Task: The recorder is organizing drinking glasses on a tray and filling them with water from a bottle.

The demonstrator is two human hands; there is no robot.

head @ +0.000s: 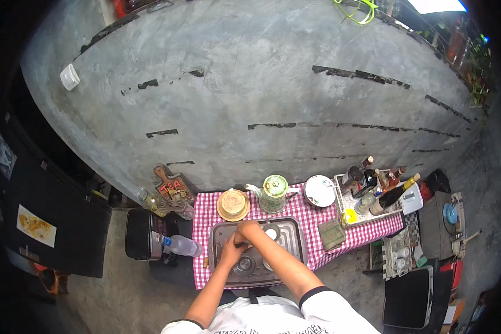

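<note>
Both my hands meet over the left part of a metal tray [290,250] on a red-and-white checked cloth. My left hand [232,251] is lower, against my right hand [248,231], which lies above it with its fingers curled down. A small dark part shows between them; what they hold is mostly hidden. Just below the hands stands a round glass dish [244,265]. Beyond my right wrist is a cup with white contents [271,234], and another white item is partly covered by my right forearm. A green-lidded teapot [274,194] and a round woven lidded container [233,204] stand behind the tray.
A white bowl [320,191] and a crate [371,221] of bottles stand to the right, near a folded green cloth [331,235]. A clear bottle [183,245] is at the left edge. Behind the table rises a grey wall [234,104]; a wooden board [173,183] leans there.
</note>
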